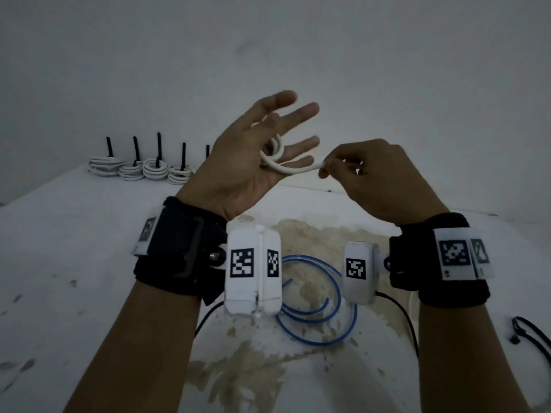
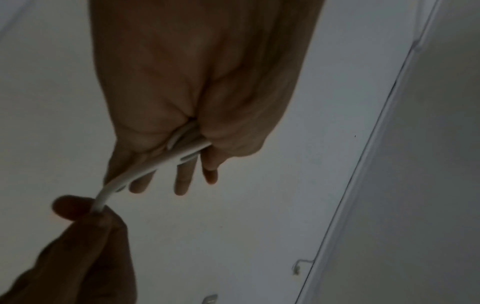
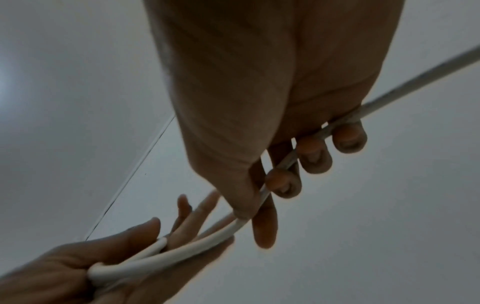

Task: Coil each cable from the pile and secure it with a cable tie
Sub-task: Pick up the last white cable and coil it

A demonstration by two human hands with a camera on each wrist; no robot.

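Note:
My left hand (image 1: 244,162) is raised above the table, palm toward me and fingers spread. A few loops of a white cable (image 1: 293,169) lie across its palm, and the thumb pins them there. In the right wrist view the loops (image 3: 166,261) sit in that palm (image 3: 64,265). To its right, my right hand (image 1: 325,169) pinches the cable between thumb and forefinger. The rest of the cable runs through its curled fingers (image 3: 314,156) and away to the upper right. The left wrist view shows the strand (image 2: 145,170) leaving my left hand (image 2: 197,82) toward the right hand's pinch (image 2: 78,207).
A loose blue cable (image 1: 328,293) curls on the white table (image 1: 74,248) under my wrists. Several coiled white cables (image 1: 155,168) with upright black ties stand in a row at the back left. Loose black cable ties (image 1: 527,332) lie at the right edge.

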